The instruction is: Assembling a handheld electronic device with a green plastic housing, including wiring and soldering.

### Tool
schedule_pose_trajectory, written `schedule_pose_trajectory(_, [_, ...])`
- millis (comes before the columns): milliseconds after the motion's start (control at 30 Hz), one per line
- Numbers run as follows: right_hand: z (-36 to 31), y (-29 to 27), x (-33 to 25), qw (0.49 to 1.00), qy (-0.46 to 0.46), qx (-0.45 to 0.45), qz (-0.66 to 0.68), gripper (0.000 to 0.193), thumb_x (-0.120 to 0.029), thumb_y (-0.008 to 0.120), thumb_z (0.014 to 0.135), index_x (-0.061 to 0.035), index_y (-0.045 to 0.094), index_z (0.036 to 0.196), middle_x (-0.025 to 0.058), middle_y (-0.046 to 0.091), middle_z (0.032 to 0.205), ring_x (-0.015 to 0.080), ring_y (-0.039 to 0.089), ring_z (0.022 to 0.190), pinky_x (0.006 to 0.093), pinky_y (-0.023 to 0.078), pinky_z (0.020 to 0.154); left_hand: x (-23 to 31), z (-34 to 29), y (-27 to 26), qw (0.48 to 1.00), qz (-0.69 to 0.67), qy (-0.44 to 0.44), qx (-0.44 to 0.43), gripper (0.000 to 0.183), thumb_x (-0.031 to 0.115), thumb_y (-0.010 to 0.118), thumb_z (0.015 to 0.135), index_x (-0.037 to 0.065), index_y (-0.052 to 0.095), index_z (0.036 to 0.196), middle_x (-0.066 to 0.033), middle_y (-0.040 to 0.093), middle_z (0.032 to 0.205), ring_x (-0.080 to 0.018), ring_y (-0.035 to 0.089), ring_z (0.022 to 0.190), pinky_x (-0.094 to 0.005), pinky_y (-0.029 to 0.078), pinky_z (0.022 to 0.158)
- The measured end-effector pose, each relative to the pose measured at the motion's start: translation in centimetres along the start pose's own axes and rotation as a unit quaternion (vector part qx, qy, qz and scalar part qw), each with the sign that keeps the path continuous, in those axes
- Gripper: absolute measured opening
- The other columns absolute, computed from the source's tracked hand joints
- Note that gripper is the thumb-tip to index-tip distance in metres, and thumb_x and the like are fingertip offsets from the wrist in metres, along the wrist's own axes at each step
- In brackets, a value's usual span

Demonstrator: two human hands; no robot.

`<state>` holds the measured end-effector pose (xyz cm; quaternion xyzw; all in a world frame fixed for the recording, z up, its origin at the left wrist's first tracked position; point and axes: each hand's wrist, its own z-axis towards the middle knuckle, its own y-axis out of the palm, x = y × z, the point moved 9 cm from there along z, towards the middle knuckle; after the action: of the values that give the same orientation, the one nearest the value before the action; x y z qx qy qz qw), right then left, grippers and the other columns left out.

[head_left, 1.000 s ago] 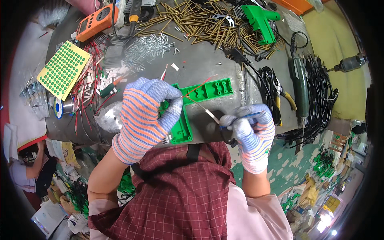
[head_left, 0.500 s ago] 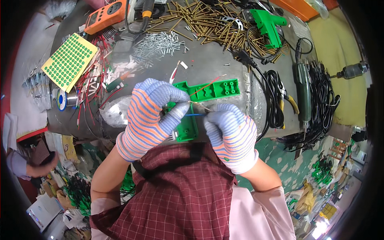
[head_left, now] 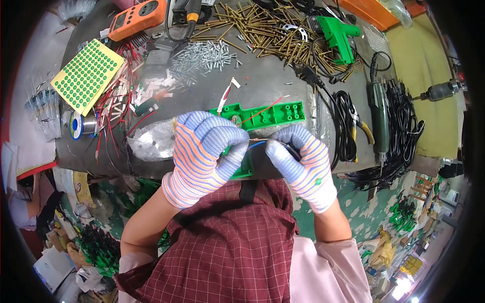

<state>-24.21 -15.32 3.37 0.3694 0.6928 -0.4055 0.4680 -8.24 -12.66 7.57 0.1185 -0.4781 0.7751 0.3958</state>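
In striped knit gloves, both my hands meet over a green plastic tool housing half (head_left: 294, 112) on the bench. My left hand (head_left: 207, 151) is closed, thumb against fingers, on one end of a thin brown wire (head_left: 259, 139). My right hand (head_left: 301, 164) pinches the other end of that wire. A blue wire (head_left: 256, 144) runs between the hands just below it. A red wire (head_left: 265, 107) lies across the housing, and a white and red wire (head_left: 223, 98) sticks up at its left end. My left hand hides the housing's middle.
Brass-coloured rods (head_left: 262, 33) and silver screws (head_left: 204, 58) lie in piles at the back. Left are a green-dotted sticker sheet (head_left: 87, 76), a solder spool (head_left: 77, 125) and an orange multimeter (head_left: 136, 21). Right are pliers (head_left: 362, 129), black cables (head_left: 401, 126) and a dark green electric screwdriver (head_left: 380, 116).
My left hand has shifted a little to the right, and my right hand has turned more upright. The wires between them stay in my grip. The person at far left has moved an arm.
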Motion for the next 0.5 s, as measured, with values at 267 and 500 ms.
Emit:
schedule_pose_trajectory(267, [-0.1,-0.9,-1.9,0.947,-0.183,0.173,-0.196,0.019,-0.009,0.07,0.086,-0.0057,0.064,0.104,0.0071,0.066,0.076,0.0211,0.065,0.064,0.0296,0.051,0.063,-0.5,-0.2,-0.1,0.999,-0.022,-0.027,-0.002,0.023,0.006,0.076,0.075,0.011,0.062,0.092,-0.0049,0.064,0.085,-0.0264,0.059,0.08,-0.0402,0.045,0.079])
schedule_pose_trajectory(500, [-0.2,0.0,0.8,0.933,0.122,-0.102,0.323,0.041,-0.015,0.073,0.089,0.0006,0.061,0.125,0.0017,0.067,0.09,0.0055,0.057,0.08,0.0217,0.046,0.074,1.0,-0.4,0.0,0.998,0.042,0.042,-0.008,0.023,0.01,0.076,0.075,0.014,0.062,0.092,-0.0017,0.064,0.088,-0.025,0.06,0.082,-0.0419,0.044,0.078])
